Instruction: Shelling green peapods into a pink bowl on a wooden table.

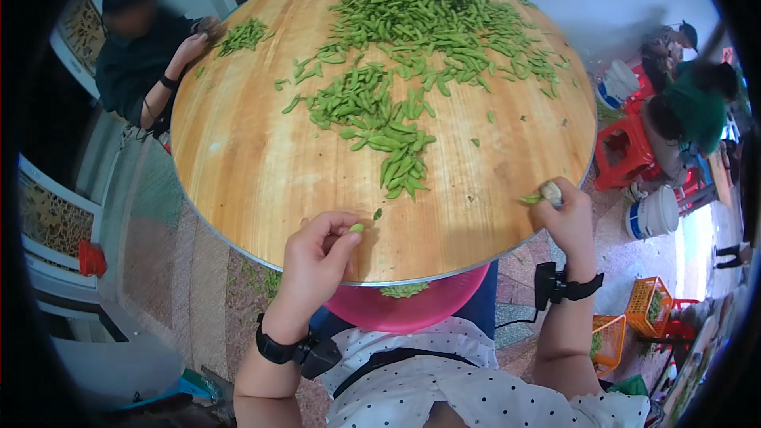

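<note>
Near the front edge of the round wooden table, my left hand is closed, thumb and forefinger pinching a small green piece, either a bean or the end of a pod. My right hand, at the table's right edge, is closed around a green soybean pod. A whitish lump shows at its fingers; I cannot tell what it is. Loose soybean pods form a trail ahead of my left hand, leading back to a large heap of pods. A dark green scrap lies beside my left fingertips.
Below the table's front edge, a pink basin on my lap holds green beans. A person sits at the far left beside a small pod pile. Rightward are red stools, white buckets, orange crates and other people.
</note>
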Demonstrator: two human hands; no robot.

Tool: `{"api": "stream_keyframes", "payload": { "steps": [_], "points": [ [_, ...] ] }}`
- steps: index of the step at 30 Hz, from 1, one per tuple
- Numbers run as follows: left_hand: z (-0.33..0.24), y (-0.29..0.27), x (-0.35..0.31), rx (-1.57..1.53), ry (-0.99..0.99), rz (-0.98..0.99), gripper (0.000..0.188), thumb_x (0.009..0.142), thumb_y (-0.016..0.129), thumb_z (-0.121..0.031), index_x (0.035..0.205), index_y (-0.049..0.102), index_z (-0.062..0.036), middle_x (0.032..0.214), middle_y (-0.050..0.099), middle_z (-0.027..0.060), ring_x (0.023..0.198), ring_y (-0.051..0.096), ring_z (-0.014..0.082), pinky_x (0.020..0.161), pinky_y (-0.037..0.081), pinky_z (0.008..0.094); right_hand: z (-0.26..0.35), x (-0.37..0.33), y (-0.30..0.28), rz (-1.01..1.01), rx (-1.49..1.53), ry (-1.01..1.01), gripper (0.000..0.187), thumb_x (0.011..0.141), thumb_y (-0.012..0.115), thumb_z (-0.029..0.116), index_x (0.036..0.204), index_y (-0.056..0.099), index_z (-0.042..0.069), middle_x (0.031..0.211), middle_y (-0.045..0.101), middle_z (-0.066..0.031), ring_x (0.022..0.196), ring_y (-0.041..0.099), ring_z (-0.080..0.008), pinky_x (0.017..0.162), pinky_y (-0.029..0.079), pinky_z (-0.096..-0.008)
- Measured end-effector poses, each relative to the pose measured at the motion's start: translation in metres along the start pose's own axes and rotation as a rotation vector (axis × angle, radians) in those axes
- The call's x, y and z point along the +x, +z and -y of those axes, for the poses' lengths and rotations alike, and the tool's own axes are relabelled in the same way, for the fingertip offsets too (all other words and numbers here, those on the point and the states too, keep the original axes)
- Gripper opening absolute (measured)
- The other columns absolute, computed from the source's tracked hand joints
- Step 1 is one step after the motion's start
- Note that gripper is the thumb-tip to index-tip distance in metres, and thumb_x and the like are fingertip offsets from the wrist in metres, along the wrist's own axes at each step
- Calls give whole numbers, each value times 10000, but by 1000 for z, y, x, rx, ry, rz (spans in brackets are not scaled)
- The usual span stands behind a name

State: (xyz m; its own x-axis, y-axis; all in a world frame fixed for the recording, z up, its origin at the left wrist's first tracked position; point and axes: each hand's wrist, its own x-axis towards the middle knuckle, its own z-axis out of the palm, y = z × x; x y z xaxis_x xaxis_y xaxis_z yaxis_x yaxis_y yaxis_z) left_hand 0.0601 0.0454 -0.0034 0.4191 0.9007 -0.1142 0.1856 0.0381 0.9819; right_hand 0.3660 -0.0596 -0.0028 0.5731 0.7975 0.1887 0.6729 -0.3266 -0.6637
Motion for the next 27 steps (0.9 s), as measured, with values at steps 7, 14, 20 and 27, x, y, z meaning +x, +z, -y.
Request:
{"api": "stream_keyframes", "payload": {
  "steps": [7,14,20,27],
  "points": [
    [3,1,-3,-41,-39,46,127,827,543,-17,947,559,22,660,539,1,495,472,47,446,379,178,-54,-26,-45,-69,-90,154,91,652,543,52,718,555,-10,519,523,-113,443,546,-182,457,422,-307],
    [6,10,-6,-114,-36,57,124,830,544,-10,946,562,30,697,546,20,512,488,55,454,396,178,-79,-45,-67,-112,93,375,82,715,520,50,772,543,-4,545,533,-74,417,541,-140,392,416,-265],
    [9,13,-9,-109,-48,70,135,827,551,-6,956,563,34,748,558,39,523,503,62,451,400,170,-102,-48,-69,-113,21,406,104,744,572,77,780,522,-7,539,522,-81,410,542,-149,379,415,-279],
    [4,14,-14,-105,-74,72,144,833,537,-7,970,551,38,758,567,45,543,529,70,462,417,173,-112,-54,-72,-161,-104,436,159,735,619,92,780,505,-9,528,519,-87,404,538,-156,373,403,-285]
  ]
}}
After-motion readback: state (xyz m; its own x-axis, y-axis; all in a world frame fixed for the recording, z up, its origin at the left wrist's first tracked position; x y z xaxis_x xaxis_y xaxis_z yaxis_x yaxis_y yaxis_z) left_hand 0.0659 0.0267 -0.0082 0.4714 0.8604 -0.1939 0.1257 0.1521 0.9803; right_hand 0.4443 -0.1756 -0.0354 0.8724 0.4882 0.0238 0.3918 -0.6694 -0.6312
